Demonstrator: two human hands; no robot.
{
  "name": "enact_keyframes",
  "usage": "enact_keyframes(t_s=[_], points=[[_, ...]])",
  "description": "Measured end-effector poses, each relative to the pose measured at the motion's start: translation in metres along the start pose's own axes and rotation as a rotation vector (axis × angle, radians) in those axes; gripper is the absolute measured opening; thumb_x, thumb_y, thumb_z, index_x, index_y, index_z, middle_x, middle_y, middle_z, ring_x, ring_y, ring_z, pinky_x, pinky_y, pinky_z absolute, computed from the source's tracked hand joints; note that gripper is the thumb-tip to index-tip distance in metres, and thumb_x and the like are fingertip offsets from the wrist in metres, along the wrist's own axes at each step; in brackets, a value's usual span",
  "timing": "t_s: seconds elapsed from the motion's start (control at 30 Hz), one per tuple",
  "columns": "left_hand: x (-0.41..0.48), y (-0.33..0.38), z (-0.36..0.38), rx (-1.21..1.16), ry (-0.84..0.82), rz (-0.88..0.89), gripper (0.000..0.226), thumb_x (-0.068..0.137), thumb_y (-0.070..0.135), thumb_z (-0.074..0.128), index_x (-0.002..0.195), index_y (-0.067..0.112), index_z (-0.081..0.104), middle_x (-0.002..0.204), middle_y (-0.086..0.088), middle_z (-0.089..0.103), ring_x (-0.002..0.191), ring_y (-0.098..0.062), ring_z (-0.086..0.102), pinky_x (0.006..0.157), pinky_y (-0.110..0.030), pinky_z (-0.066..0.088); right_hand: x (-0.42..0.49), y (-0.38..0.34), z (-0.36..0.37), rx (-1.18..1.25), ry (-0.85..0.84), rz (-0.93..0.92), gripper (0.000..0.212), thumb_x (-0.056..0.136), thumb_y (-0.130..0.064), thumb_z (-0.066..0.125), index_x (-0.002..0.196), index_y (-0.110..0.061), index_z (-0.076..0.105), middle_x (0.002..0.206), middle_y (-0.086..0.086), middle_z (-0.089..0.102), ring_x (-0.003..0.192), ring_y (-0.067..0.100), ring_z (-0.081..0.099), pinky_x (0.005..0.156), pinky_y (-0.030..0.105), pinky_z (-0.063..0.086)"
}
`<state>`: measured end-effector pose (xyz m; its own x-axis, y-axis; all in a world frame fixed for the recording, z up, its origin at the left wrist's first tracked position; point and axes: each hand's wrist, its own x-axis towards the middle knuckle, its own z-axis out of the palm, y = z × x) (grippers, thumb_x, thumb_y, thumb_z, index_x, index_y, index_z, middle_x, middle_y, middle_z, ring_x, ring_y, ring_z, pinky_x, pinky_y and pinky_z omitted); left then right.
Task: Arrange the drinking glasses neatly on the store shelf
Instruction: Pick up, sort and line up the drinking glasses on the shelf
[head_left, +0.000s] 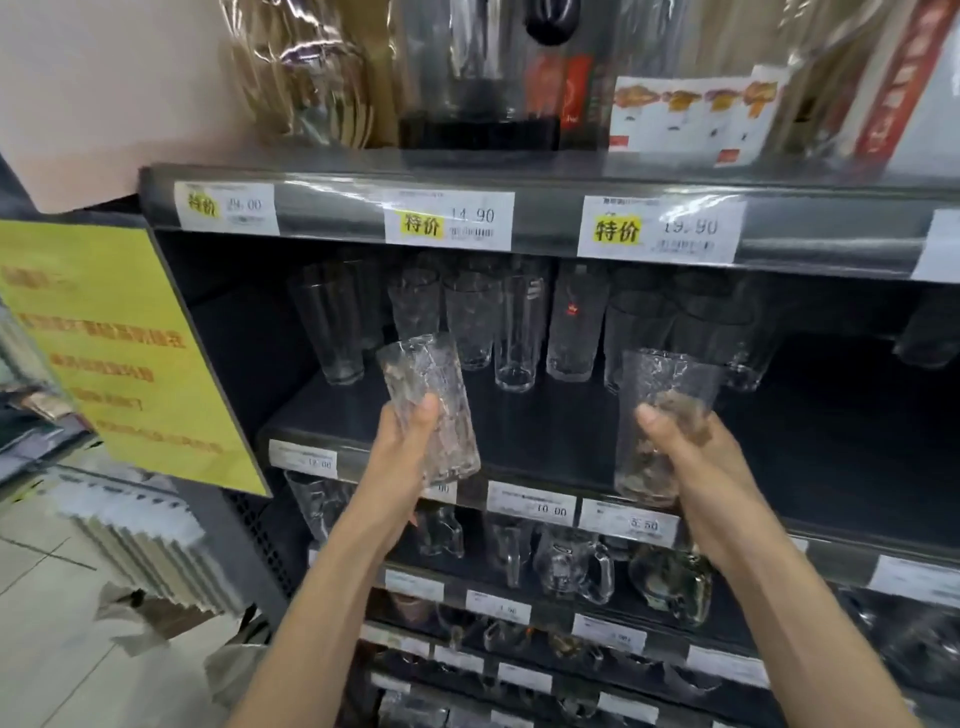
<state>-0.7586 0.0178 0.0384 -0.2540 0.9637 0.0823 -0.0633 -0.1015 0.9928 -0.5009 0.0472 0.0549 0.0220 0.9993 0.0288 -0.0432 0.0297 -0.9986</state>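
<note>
My left hand (402, 447) grips a clear textured drinking glass (415, 374), tilted a little to the left, in front of the dark shelf (545, 431). My right hand (691, 452) grips a second, wider textured glass (670, 384), held upright just above the shelf's front edge. Both glasses hang in the air, apart from each other. Behind them a row of several clear glasses (514, 327) stands at the back of the same shelf, from a tall plain one (330, 322) at the left across to the right.
Price labels (532, 501) line the shelf fronts. Glass mugs (571, 566) fill the shelf below. Wrapped boxed goods (478, 78) stand on the shelf above. A yellow notice (114, 343) hangs on the unit's left side. A lone glass (930, 332) stands at far right.
</note>
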Motion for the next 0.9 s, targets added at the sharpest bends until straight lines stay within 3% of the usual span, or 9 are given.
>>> enact_keyframes(t_s=[0.1, 0.23, 0.33, 0.47, 0.53, 0.6, 0.67, 0.8, 0.9], points=[[0.034, -0.005, -0.017, -0.001, -0.011, -0.009, 0.073, 0.078, 0.061, 0.073, 0.135, 0.024, 0.046, 0.127, 0.01, 0.063, 0.122, -0.012, 0.059, 0.106, -0.037, 0.043, 0.015, 0.005, 0.002, -0.046, 0.069, 0.016, 0.079, 0.05, -0.057, 0.083, 0.12, -0.031, 0.059, 0.12, -0.006, 0.067, 0.112, 0.014, 0.064, 0.101, 0.04, 0.049], [0.082, -0.01, -0.038, 0.076, -0.007, 0.013, 0.088, 0.059, 0.046, 0.09, 0.132, 0.013, 0.052, 0.119, -0.007, 0.07, 0.112, -0.026, 0.066, 0.103, -0.051, 0.049, 0.033, 0.014, 0.007, -0.14, 0.125, 0.017, 0.074, 0.061, -0.043, 0.089, 0.126, -0.027, 0.058, 0.118, -0.007, 0.068, 0.111, 0.012, 0.063, 0.097, 0.036, 0.051], [0.107, -0.014, -0.052, 0.152, -0.02, 0.002, 0.077, 0.066, 0.029, 0.088, 0.131, 0.009, 0.052, 0.118, -0.01, 0.07, 0.11, -0.024, 0.068, 0.1, -0.045, 0.052, 0.043, 0.018, 0.012, -0.143, 0.165, 0.023, 0.074, 0.064, -0.036, 0.09, 0.128, -0.025, 0.056, 0.118, -0.008, 0.066, 0.11, 0.01, 0.062, 0.084, 0.023, 0.048], [0.132, -0.026, -0.066, 0.145, -0.034, 0.015, 0.092, 0.055, 0.036, 0.088, 0.132, 0.005, 0.05, 0.119, -0.014, 0.068, 0.111, -0.028, 0.067, 0.097, -0.042, 0.053, 0.051, 0.02, 0.016, -0.173, 0.186, -0.001, 0.058, 0.069, -0.028, 0.09, 0.115, -0.03, 0.054, 0.109, -0.013, 0.063, 0.101, 0.001, 0.06, 0.078, 0.018, 0.046], [0.136, -0.025, -0.067, 0.156, -0.036, 0.015, 0.075, 0.062, 0.025, 0.087, 0.127, 0.005, 0.054, 0.115, -0.016, 0.069, 0.107, -0.029, 0.067, 0.094, -0.041, 0.053, 0.056, 0.023, 0.016, -0.193, 0.191, -0.012, 0.062, 0.069, -0.026, 0.09, 0.12, -0.024, 0.055, 0.111, -0.01, 0.065, 0.102, 0.004, 0.063, 0.083, 0.021, 0.049], [0.14, -0.024, -0.065, 0.189, -0.053, 0.049, 0.041, 0.075, 0.004, 0.081, 0.109, 0.014, 0.061, 0.103, -0.011, 0.07, 0.097, -0.025, 0.068, 0.09, -0.04, 0.052, 0.061, 0.026, 0.016, -0.214, 0.207, -0.015, 0.069, 0.069, -0.026, 0.09, 0.126, -0.022, 0.053, 0.114, -0.008, 0.067, 0.104, 0.008, 0.064, 0.09, 0.027, 0.051], [0.145, -0.025, -0.066, 0.21, -0.085, 0.061, 0.041, 0.079, -0.007, 0.075, 0.104, 0.02, 0.059, 0.101, -0.006, 0.068, 0.095, -0.02, 0.066, 0.093, -0.038, 0.051, 0.065, 0.029, 0.015, -0.262, 0.224, -0.021, 0.068, 0.071, -0.027, 0.089, 0.127, -0.023, 0.051, 0.111, -0.01, 0.066, 0.103, 0.006, 0.063, 0.092, 0.028, 0.05], [0.152, -0.029, -0.072, 0.199, -0.137, 0.051, 0.072, 0.077, 0.006, 0.082, 0.136, 0.013, 0.041, 0.122, -0.004, 0.063, 0.112, -0.018, 0.062, 0.098, -0.035, 0.049, 0.072, 0.037, 0.011, -0.343, 0.225, -0.03, 0.064, 0.074, -0.019, 0.085, 0.127, -0.021, 0.048, 0.107, -0.008, 0.068, 0.101, 0.009, 0.065, 0.086, 0.029, 0.051], [0.155, -0.033, -0.072, 0.218, -0.11, 0.024, 0.053, 0.083, 0.006, 0.076, 0.123, 0.022, 0.045, 0.11, 0.008, 0.061, 0.1, -0.004, 0.06, 0.087, -0.022, 0.048, 0.077, 0.042, 0.01, -0.386, 0.247, -0.011, 0.068, 0.072, -0.019, 0.087, 0.127, -0.016, 0.048, 0.103, -0.007, 0.068, 0.099, 0.013, 0.066, 0.083, 0.027, 0.049]])
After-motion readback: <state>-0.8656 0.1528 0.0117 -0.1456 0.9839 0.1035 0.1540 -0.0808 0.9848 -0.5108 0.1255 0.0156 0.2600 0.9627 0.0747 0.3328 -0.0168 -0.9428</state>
